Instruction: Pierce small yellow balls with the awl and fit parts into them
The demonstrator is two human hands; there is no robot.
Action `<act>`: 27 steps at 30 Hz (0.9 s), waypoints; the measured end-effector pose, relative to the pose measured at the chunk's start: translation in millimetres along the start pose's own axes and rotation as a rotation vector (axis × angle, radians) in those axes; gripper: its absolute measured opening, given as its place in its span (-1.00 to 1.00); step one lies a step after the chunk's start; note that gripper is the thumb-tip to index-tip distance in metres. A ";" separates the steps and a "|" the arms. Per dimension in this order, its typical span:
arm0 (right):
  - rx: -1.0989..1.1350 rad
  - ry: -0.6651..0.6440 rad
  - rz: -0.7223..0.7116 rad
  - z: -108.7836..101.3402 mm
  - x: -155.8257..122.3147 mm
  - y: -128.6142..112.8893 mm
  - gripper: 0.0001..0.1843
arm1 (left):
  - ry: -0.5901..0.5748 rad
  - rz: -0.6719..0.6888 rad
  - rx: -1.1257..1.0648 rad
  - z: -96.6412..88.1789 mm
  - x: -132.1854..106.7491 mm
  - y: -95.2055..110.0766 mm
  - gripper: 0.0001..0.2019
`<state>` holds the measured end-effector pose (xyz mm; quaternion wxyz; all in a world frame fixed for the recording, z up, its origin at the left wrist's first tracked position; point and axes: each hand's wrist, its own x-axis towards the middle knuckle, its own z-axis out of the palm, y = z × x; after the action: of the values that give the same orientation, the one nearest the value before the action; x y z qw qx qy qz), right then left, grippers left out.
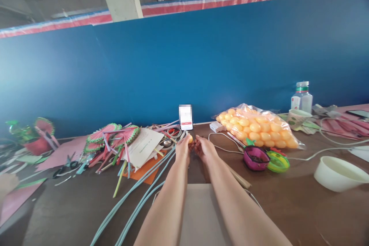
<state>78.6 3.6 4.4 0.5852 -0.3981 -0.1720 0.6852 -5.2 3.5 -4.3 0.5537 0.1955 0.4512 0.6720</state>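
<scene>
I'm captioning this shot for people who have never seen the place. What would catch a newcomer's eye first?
Probably the broad blue panel standing behind the table, then the clear bag of orange balls lying right of the hands. Between them and the viewer's gaze, the left hand holds one small orange ball near the picture's middle. Pink-and-green pleated paper pieces stand out on the left.
</scene>
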 end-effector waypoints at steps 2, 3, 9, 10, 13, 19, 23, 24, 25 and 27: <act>-0.009 -0.001 -0.001 -0.3 1.6 0.7 -0.80 | -0.017 -0.015 -0.069 -0.4 0.8 -0.2 -0.69; -0.017 0.001 0.003 -0.3 2.2 1.0 -0.80 | -0.025 -0.026 -0.100 -0.7 1.1 -0.1 -0.67; -0.025 0.028 0.016 1.8 0.8 0.0 -0.82 | -0.001 -0.071 -0.200 0.3 -0.2 2.7 -0.76; -0.033 0.030 0.009 2.2 0.1 -0.1 -0.82 | 0.000 -0.072 -0.200 0.9 -0.9 3.4 -0.80; -0.089 0.048 -0.022 2.9 -1.2 0.3 -0.81 | -0.002 -0.079 -0.182 2.5 -2.8 5.6 -0.86; -0.184 0.020 -0.048 4.0 -0.4 3.0 -0.76 | -0.018 -0.053 -0.134 2.8 -2.2 5.7 -0.84; -0.217 -0.005 -0.044 5.1 -1.7 2.7 -0.75 | -0.020 -0.021 -0.104 2.7 -1.0 4.1 -0.84; -0.220 -0.010 -0.044 5.3 -2.3 2.4 -0.75 | -0.016 -0.016 -0.098 3.0 -1.2 4.1 -0.85; -0.223 -0.018 -0.044 5.5 -2.9 2.0 -0.74 | -0.012 -0.011 -0.093 3.3 -1.6 4.2 -0.85; -0.230 -0.027 -0.044 5.7 -3.9 1.4 -0.73 | -0.011 -0.005 -0.089 3.9 -2.7 4.7 -0.87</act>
<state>73.4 0.9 8.4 0.5481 -0.4492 -0.2660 0.6534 -4.0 2.7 2.2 0.5659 0.1735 0.4180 0.6891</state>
